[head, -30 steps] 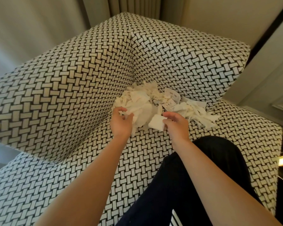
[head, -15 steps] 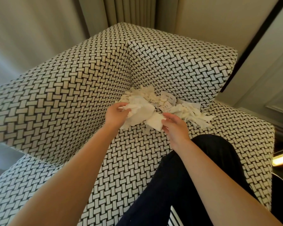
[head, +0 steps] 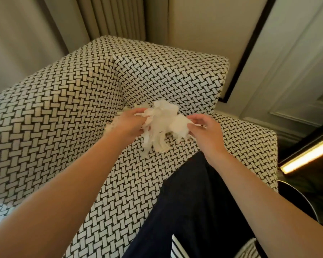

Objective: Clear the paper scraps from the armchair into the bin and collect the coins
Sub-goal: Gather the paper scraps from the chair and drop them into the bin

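A bunch of white paper scraps [head: 162, 123] hangs between my two hands above the seat of the black-and-white woven armchair [head: 67, 112]. My left hand [head: 129, 123] grips the bunch from the left, and my right hand [head: 205, 131] grips it from the right. Strips dangle below the bunch toward the seat. A few more scraps [head: 110, 125] show behind my left wrist against the armrest. No coins are visible.
My dark-trousered knee [head: 194, 202] rests on the seat's front right. A dark round rim [head: 302, 200], possibly the bin, shows at the right beside the chair. Curtains and a wall stand behind, and a lit strip [head: 309, 157] glows at the right.
Both hands have gathered the loose pile from the seat corner into one bunch and lifted it off the cushion. The camera has tilted and moved closer.
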Tool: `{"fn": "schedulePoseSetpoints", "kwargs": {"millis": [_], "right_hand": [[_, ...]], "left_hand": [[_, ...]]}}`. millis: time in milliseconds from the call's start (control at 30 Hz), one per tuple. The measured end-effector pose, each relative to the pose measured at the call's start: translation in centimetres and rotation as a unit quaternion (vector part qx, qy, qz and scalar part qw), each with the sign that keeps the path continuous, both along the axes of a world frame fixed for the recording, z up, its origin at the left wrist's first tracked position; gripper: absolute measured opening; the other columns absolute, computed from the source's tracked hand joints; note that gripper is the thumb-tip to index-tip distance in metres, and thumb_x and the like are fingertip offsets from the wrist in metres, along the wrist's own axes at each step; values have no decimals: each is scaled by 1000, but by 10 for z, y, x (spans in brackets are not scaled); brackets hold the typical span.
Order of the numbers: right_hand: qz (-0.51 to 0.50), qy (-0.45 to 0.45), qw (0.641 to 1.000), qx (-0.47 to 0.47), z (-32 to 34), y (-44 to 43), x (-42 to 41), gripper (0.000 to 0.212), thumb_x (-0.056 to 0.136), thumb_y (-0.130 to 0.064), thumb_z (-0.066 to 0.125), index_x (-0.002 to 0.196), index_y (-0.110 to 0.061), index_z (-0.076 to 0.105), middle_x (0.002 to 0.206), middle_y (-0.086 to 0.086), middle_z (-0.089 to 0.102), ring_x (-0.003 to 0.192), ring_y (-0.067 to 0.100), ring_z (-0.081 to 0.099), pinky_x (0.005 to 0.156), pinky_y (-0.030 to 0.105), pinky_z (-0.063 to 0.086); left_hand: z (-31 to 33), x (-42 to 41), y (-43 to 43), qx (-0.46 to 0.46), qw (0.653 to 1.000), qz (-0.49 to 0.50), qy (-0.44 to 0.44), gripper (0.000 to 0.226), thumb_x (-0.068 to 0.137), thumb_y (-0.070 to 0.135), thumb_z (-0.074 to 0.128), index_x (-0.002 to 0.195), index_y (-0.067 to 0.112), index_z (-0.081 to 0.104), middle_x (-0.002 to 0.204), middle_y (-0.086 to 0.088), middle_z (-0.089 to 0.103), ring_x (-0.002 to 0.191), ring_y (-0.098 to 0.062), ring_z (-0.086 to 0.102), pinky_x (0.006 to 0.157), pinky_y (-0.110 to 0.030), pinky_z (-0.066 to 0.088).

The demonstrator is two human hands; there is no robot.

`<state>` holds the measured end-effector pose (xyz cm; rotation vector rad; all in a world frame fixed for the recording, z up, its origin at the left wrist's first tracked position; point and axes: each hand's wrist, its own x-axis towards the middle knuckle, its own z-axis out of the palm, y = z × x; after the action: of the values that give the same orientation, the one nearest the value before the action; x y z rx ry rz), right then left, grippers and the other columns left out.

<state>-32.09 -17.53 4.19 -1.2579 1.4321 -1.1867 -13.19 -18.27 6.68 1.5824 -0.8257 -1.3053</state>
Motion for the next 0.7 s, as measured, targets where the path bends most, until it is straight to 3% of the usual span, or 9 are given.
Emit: {"fn": "schedulePoseSetpoints", "kwargs": {"millis": [300,467,600,700], "right_hand": [[-149,-38,988,14,10,1,-108,25,85,2,60,91,-22,64,107,-3,60,107,14,57,86,33,55],[-234,-38,970,57,-8,25,-176,19,89,-6,58,93,-24,65,116,-4,59,110,17,56,92,41,52],[-295,-40,951,86,-33,56,-230,14,89,-9,60,97,-20,67,107,-4,63,105,15,59,92,38,51],[-319,-56,940,112,-52,76,-258,14,89,-7,60,93,-18,67,104,-1,64,105,16,59,84,30,52]], "left_hand": [[20,-108,-28,8,994,-87,67,32,86,-12,53,109,9,57,99,-11,60,82,-18,61,64,-26,56],[5,-187,-27,23,980,-185,70,29,87,-7,55,109,11,56,95,-6,59,81,-16,59,69,-27,54],[-20,-250,-22,54,967,-238,68,36,85,-10,56,115,10,56,96,-9,61,79,-16,60,69,-30,54],[-42,-285,-18,85,957,-269,64,36,86,-6,57,115,14,56,110,-11,61,91,-21,63,77,-34,57]]}}
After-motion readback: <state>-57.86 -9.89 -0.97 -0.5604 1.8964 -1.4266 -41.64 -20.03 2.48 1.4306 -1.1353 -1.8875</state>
